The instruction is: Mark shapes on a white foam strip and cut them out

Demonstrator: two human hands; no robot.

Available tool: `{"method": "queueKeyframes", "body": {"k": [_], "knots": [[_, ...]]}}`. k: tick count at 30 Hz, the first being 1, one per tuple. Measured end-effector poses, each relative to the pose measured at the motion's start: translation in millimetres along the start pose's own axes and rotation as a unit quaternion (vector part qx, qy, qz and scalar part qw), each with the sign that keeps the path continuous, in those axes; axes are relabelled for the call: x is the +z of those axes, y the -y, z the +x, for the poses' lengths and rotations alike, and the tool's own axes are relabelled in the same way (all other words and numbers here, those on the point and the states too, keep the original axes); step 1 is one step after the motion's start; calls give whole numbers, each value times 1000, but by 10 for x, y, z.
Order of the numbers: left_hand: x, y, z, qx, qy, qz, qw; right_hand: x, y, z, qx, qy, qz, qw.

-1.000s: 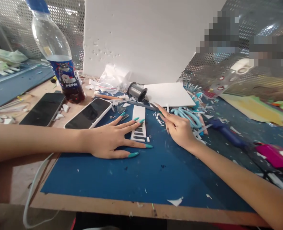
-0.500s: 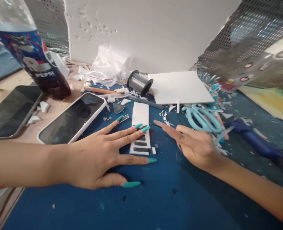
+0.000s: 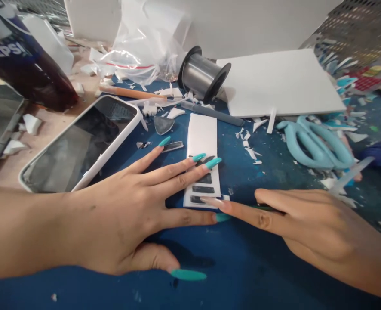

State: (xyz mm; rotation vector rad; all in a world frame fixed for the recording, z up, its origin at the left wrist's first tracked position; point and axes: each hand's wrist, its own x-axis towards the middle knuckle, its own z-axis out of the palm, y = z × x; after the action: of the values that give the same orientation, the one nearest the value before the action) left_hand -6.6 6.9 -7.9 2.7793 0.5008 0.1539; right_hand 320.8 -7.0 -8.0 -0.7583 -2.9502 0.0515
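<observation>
My left hand lies flat on the blue cutting mat with its fingers spread. Two turquoise-nailed fingertips press on a white foam strip that has several dark slots cut in its near half. My right hand comes in from the right, its index finger stretched to the strip's near edge, where it meets my left ring finger. Its thumb and fingers are pressed together over a thin dark thing that I cannot make out.
Light blue scissors lie right of the strip. Behind it are a wire spool, a white foam sheet, a plastic bag and an orange pencil. A white-cased phone and a Pepsi bottle stand left. Foam scraps litter the mat.
The view has moved closer and lower. My right hand has come down and left from beside the scissors to the strip's near edge. My left hand stays flat on the strip.
</observation>
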Motion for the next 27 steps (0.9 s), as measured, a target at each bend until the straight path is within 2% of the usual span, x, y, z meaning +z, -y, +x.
{"method": "queueKeyframes", "body": {"k": [18,24,27], "knots": [[68,58,-40,12,-13,2,1000,-25,33,-59,19,22,-5,1000],[72,63,-60,12,-26,-5,1000,-5,95,-85,29,-11,-14,999],[75,64,-60,8,-26,-9,1000,-28,149,-76,27,-8,-45,999]]}}
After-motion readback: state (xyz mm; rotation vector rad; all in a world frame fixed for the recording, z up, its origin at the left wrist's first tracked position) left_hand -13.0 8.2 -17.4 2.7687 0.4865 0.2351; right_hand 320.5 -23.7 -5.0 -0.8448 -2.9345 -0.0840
